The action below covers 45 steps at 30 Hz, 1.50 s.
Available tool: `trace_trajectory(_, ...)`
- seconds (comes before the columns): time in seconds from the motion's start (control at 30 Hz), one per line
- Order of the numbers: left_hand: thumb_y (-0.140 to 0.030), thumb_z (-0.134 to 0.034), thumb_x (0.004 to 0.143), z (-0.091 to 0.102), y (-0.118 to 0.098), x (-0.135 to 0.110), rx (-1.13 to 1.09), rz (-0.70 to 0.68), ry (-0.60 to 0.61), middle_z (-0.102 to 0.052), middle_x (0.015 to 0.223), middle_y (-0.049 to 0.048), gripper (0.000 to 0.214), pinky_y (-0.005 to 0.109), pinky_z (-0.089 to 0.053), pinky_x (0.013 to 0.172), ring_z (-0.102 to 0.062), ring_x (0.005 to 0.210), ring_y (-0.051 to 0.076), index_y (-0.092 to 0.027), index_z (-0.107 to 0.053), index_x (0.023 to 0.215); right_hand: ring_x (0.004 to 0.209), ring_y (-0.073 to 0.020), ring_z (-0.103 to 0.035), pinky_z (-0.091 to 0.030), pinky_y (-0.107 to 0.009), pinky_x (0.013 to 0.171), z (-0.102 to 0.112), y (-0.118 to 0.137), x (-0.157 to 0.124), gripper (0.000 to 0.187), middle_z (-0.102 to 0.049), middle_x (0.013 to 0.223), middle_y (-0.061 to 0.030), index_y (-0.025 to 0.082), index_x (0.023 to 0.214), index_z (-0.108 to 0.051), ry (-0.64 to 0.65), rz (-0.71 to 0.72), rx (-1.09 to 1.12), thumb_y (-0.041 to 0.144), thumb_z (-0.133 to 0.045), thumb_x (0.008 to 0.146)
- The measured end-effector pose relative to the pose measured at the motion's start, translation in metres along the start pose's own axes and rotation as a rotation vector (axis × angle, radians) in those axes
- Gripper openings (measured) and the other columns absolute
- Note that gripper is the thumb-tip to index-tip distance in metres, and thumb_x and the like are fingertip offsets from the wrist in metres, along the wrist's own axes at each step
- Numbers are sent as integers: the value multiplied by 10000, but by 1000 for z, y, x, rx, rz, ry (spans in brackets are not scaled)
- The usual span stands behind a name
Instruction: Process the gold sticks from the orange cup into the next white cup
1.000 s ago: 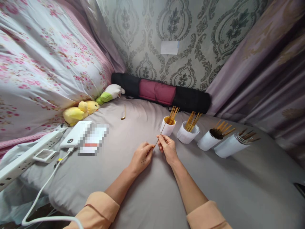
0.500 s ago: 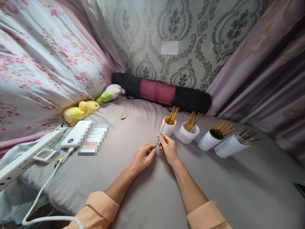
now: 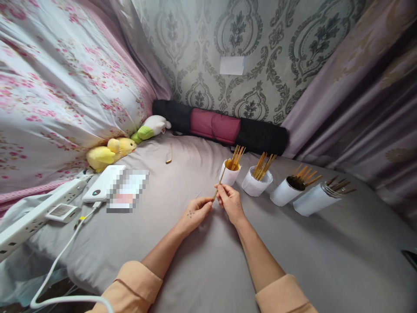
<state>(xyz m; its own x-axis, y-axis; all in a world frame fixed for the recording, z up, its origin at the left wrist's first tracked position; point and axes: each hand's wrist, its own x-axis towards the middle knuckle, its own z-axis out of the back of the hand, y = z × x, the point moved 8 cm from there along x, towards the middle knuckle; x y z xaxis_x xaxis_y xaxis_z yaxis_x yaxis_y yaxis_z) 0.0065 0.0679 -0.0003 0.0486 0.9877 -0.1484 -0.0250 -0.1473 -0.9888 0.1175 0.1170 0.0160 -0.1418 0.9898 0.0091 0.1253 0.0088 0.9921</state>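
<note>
Brown stick (image 3: 222,176): slanted between my hands over the grey sheet (image 3: 185,178), its upper end showing in front of the nearest white cup (image 3: 229,176).
Right hand (image 3: 229,201): thumb and fingertips pinched closed on the stick partway along, pretty much where they were a second ago.
Left hand (image 3: 193,214): drawn back slightly from the right; its curled fingers have straightened, with thumb and fingertips almost together at the lower end. Whether they grip or merely touch, I cannot tell.
Stick's colour: paler than a second ago, so I judge I have been rolling it between my fingers.
Row of cups: all four, each with sticks in it, look unmoved; mine is in hand, not in any of them.
</note>
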Motion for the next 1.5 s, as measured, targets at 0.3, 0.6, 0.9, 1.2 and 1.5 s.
trace_trajectory(0.3,-302,-673,677,-4,17,3,-469,152,84,-596,712,46,371,196,-300,480,-443,516,55,-98,-641,985,421,-51,-363,-273,-186,374,3,2,1,355,-471,563,33,135,871,-603,-2,44,-46,468,-534,766)
trace_trajectory(0.6,-186,-699,642,-4,19,1,-631,238,96,-630,748,81,319,197,-347,533,-515,591,78,-88,-649,942,433,-57,-373,-292,-193,391,3,5,1,347,-482,589,25,141,892,-601,12,92,-120,458,-494,801)
trace_trajectory(0.9,-104,-654,645,-4,19,0,-672,248,115,-639,802,94,308,194,-377,560,-532,622,82,-87,-639,953,440,-63,-373,-297,-197,396,5,7,0,368,-480,592,25,143,893,-599,-2,101,-143,480,-492,791)
trace_trajectory(1.2,-75,-632,640,-5,15,-2,-675,246,136,-641,841,101,336,198,-379,579,-532,644,86,-90,-633,976,448,-69,-373,-296,-195,397,8,6,0,360,-478,596,18,149,884,-604,-31,105,-142,477,-492,787)
trace_trajectory(1.5,-112,-670,653,-7,17,-1,-662,206,186,-636,885,103,367,197,-377,584,-523,654,84,-110,-628,1018,435,-63,-353,-285,-198,396,9,9,-2,338,-460,568,33,149,851,-600,-39,93,-109,464,-505,775)
